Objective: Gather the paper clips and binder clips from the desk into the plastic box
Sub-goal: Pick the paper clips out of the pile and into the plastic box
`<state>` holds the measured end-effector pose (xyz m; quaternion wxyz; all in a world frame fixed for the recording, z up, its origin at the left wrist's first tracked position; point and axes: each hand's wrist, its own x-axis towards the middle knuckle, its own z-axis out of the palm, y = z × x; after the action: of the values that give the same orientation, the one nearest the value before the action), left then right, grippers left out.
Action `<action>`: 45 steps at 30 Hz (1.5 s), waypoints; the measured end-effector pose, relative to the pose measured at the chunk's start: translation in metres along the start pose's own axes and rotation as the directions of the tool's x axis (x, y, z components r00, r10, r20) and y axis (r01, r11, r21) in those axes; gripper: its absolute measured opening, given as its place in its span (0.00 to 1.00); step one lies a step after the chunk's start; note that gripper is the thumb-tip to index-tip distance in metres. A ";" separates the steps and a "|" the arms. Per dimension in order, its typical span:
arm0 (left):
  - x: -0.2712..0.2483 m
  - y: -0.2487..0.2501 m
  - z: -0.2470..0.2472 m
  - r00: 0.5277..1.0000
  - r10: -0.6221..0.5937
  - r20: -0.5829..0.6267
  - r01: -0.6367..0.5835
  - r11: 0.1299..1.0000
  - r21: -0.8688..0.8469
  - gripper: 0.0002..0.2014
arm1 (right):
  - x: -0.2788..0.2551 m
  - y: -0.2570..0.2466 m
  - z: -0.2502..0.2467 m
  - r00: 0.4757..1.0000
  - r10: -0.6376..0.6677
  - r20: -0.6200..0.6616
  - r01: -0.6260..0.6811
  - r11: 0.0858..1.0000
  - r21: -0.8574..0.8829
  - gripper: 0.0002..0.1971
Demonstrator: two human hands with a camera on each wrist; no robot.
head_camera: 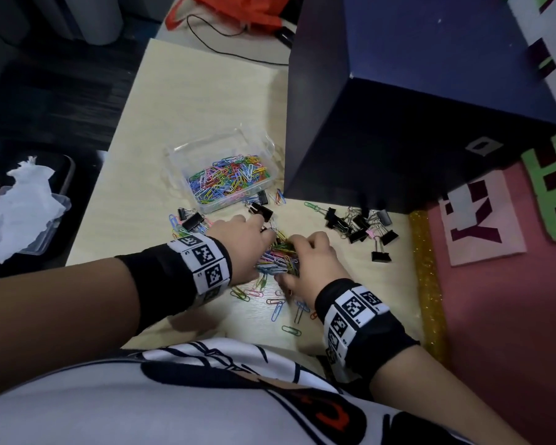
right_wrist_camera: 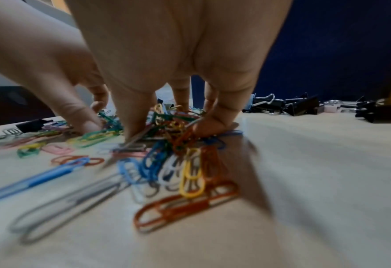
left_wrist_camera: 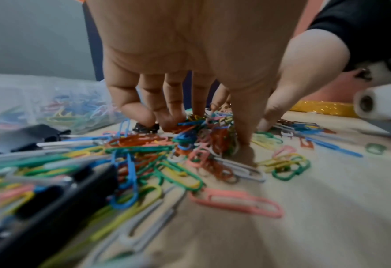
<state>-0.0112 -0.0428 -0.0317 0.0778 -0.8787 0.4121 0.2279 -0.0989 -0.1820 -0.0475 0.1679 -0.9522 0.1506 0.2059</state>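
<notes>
Paper clips (head_camera: 278,256): mixed-colour heap on the desk (head_camera: 206,101), front centre, bunched between both hands. Strays lie flat on the near side of the heap, one green clip (head_camera: 291,330) nearest the desk's front edge.

Left hand (head_camera: 243,244): comes in from the left, fingers curled down into the heap's far-left side; left wrist view shows fingertips (left_wrist_camera: 167,121) buried in clips and thumb planted on the desk at the heap's edge. Grip = curled round a bunch of clips.

Right hand (head_camera: 313,263): on the heap's right side, same posture. Right wrist view shows fingers (right_wrist_camera: 215,125) hooked over a tangle of clips, thumb down among them. Grip = pinching the clips.

Hands are close, with only the heap between them.

Plastic box (head_camera: 225,170): clear, open top, just beyond the heap, already holding a layer of coloured paper clips. Sits on the desk beside the dark blue box (head_camera: 430,101), which fills the right rear.

Binder clips: black. One (head_camera: 261,209) just off the plastic box's near corner, close to the left fingertips. Two more (head_camera: 190,218) left of the left hand, among a few loose paper clips. Main cluster (head_camera: 360,226) right of the right hand, in front of the dark blue box, apart from the heap; one (head_camera: 380,253) stands alone at its near edge.

Off the desk, left: clear container with crumpled white paper (head_camera: 23,200). Gold glitter strip (head_camera: 426,277) runs along the desk's right edge.
</notes>
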 end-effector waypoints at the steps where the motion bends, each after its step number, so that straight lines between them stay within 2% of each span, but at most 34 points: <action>1: 0.001 0.000 -0.002 1.000 0.005 -0.018 -0.005 1.000 -0.019 0.27 | 0.001 0.001 0.001 1.000 -0.008 -0.014 0.008 1.000 0.012 0.28; 3: 0.004 -0.002 -0.003 0.999 0.028 -0.037 -0.029 0.999 -0.033 0.21 | 0.002 0.001 0.001 0.999 -0.011 -0.039 0.011 1.000 0.021 0.21; 7: 0.008 -0.006 -0.004 0.995 0.078 -0.066 -0.080 0.996 -0.039 0.16 | 0.006 0.000 -0.006 0.993 0.006 -0.122 0.000 0.999 0.045 0.13; 12: 0.011 -0.016 -0.011 0.988 0.103 -0.113 -0.116 0.987 -0.115 0.12 | 0.010 -0.002 -0.023 0.987 0.054 -0.150 -0.047 0.998 0.048 0.08; 15: 0.011 -0.024 -0.020 0.978 0.100 -0.183 -0.132 0.975 -0.176 0.12 | 0.014 -0.005 -0.035 0.992 0.070 -0.101 -0.071 0.997 -0.005 0.08; 21: 0.014 -0.067 -0.052 0.928 -0.124 -0.352 0.007 0.948 -0.317 0.13 | 0.022 -0.013 -0.049 0.993 0.090 -0.077 -0.095 0.993 -0.066 0.08; 25: 0.016 -0.096 -0.052 0.936 -0.222 -0.273 0.135 0.943 -0.302 0.19 | 0.024 -0.020 -0.057 0.995 0.057 -0.085 -0.070 0.986 -0.153 0.10; 27: 0.014 -0.098 -0.045 0.934 -0.237 -0.267 0.164 0.949 -0.270 0.18 | 0.025 -0.023 -0.063 0.996 0.037 -0.082 -0.052 0.981 -0.186 0.10; 32: 0.009 -0.082 -0.026 0.965 -0.148 -0.216 0.127 0.986 -0.108 0.09 | 0.030 -0.037 -0.079 0.997 -0.002 -0.071 -0.006 0.994 -0.111 0.07; 38: 0.000 -0.073 -0.018 0.979 -0.025 -0.203 0.026 1.000 0.002 0.09 | 0.052 -0.065 -0.087 0.994 -0.067 -0.090 0.070 0.997 0.030 0.03; 42: -0.007 -0.070 -0.016 0.979 0.001 -0.205 0.003 1.000 0.021 0.10 | 0.066 -0.084 -0.082 0.974 -0.117 -0.193 0.146 0.979 0.142 0.08; 45: -0.010 -0.070 -0.014 0.958 -0.035 -0.286 0.020 0.998 -0.056 0.14 | 0.069 -0.090 -0.082 0.986 -0.108 -0.128 0.123 0.986 0.115 0.17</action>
<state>0.0411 0.0051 -0.0183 -0.0029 -0.9099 0.4007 0.1078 0.0208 -0.1477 0.0156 0.2280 -0.9580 0.1172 0.1281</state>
